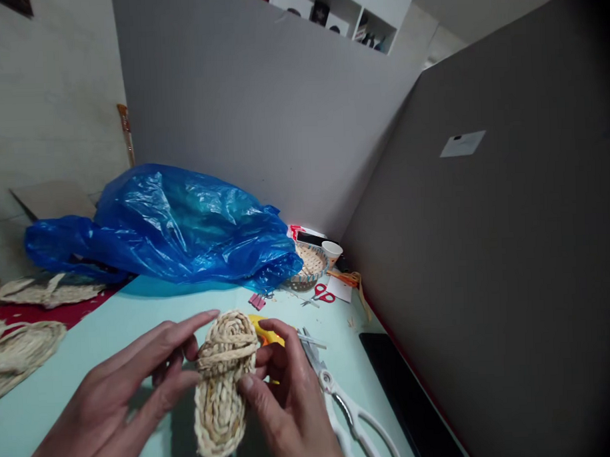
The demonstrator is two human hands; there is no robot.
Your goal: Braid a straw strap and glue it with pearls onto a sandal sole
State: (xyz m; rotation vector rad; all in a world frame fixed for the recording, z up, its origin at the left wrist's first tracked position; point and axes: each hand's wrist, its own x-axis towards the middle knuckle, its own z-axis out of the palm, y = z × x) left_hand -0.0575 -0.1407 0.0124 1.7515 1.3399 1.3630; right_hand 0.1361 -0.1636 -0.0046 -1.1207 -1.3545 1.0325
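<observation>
"Straw-coloured plaits, coiled into a small woven slipper (225,398). How would it handle?"

"Light, I'd guess, and springy rather than stiff. The rough fibre shouldn't slip, though hard pinching might flatten the band (229,354) or loosen a coil. Best taken by the long edges of the sole, just below the band."

"Where is it now?"

"Between both hands, low in front of the wearer, seemingly lifted over the pale green table (89,343). The right hand (291,402) has it by the side: thumb on the near face, fingers curled in around the edge."

"And the left hand (135,388)?"

"Loosely open, index finger reaching towards the top, thumb at the other edge. It looks like steadying more than gripping (a fingertip's nudge, if that), but I can't tell how firmly it touches."

"What can't you make out?"

"The slipper's underside, and the right fingertips behind it. A yellow tool (269,332) is mostly covered by that hand, so its shape is uncertain. The white-handled scissors (328,381) run out of view at the bottom, another woven piece (26,355) is cut off at the left, and the blue plastic bag (185,226) hides whatever fills it."
</observation>
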